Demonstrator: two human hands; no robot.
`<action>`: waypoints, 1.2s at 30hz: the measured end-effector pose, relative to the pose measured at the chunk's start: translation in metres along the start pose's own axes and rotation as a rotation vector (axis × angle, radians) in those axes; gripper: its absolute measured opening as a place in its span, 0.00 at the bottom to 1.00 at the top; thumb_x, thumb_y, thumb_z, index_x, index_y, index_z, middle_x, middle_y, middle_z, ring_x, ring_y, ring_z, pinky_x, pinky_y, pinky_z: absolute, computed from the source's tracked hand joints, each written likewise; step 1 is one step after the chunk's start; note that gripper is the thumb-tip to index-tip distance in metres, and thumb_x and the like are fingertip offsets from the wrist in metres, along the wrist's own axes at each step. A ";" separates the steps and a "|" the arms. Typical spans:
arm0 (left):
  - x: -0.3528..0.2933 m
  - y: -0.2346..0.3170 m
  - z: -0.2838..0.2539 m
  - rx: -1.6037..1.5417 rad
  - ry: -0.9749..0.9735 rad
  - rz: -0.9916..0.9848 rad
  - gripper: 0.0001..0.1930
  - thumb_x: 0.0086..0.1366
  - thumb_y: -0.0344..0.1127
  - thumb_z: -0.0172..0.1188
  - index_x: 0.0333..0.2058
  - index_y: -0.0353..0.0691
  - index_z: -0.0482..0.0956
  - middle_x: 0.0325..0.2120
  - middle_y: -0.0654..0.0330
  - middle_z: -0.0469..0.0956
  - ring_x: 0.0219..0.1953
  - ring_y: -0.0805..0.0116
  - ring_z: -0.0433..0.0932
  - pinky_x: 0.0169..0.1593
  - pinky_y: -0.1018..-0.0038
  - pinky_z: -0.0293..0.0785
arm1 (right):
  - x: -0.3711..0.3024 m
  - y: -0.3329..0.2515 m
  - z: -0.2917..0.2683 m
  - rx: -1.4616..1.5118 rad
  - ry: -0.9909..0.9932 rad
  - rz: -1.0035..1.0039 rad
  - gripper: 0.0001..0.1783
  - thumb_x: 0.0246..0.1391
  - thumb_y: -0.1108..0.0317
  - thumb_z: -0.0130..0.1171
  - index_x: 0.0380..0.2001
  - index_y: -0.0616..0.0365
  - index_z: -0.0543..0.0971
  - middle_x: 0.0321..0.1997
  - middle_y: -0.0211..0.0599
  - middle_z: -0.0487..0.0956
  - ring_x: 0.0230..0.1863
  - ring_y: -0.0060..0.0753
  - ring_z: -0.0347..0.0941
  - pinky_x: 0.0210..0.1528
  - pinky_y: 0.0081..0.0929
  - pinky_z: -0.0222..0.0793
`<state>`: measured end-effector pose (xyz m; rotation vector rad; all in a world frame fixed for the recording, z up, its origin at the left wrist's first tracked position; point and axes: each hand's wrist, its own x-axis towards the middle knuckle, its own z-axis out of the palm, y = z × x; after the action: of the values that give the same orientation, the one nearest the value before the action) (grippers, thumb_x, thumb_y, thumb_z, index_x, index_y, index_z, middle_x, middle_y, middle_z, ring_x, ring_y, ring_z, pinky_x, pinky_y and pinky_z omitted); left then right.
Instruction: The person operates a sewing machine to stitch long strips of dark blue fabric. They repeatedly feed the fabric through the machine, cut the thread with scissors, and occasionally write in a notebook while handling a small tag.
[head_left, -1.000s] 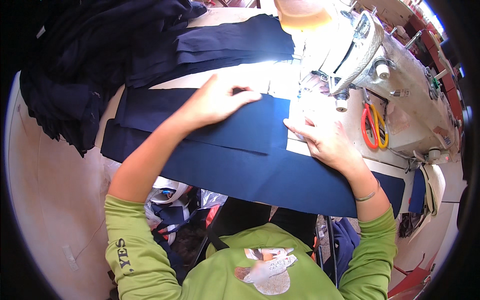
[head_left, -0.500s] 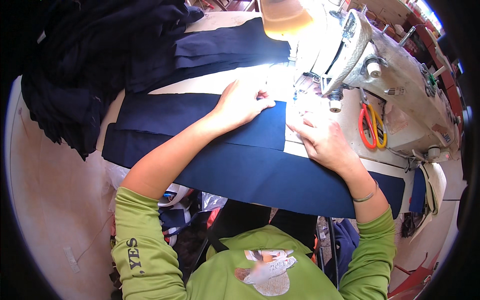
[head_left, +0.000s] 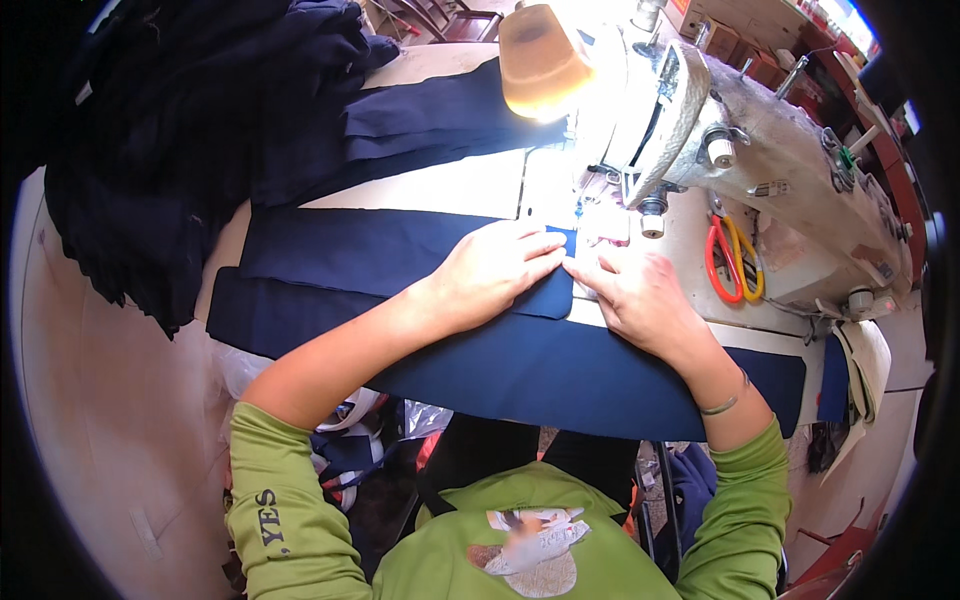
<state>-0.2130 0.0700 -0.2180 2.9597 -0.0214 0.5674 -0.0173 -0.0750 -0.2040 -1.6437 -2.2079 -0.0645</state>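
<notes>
A dark navy fabric panel (head_left: 370, 250) lies on the sewing machine bed, over a longer navy piece (head_left: 560, 370) that curves along the table's front edge. My left hand (head_left: 500, 270) rests flat on the upper panel near its right end, fingers stretched to the right. My right hand (head_left: 645, 295) is at that same end, its index finger reaching the fabric edge and its thumb apart below. Both hands' fingertips nearly meet just in front of the sewing machine's needle area (head_left: 590, 205), which is washed out by glare.
A sewing machine (head_left: 780, 170) fills the right, with a lit lamp (head_left: 540, 60) over it. Red-and-yellow-handled scissors (head_left: 735, 260) lie beside its base. A large heap of dark cloth (head_left: 170, 150) covers the far left, and more navy cloth (head_left: 430, 115) lies behind the panel.
My left hand has gone from a pinch at the panel's far edge to lying flat, lower on it. The panel's right end has shifted and now shows a rounded lower corner.
</notes>
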 end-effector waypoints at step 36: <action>0.013 -0.005 0.008 -0.149 0.089 0.070 0.18 0.46 0.22 0.64 0.40 0.34 0.82 0.43 0.52 0.80 0.48 0.55 0.80 0.52 0.65 0.78 | -0.004 0.013 0.000 -0.002 0.062 0.043 0.17 0.53 0.72 0.56 0.46 0.49 0.84 0.32 0.35 0.80 0.34 0.40 0.78 0.37 0.38 0.72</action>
<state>-0.1980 0.0740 -0.2210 2.7957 -0.1521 0.6751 -0.0043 -0.0750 -0.2076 -1.6666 -2.1263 -0.1051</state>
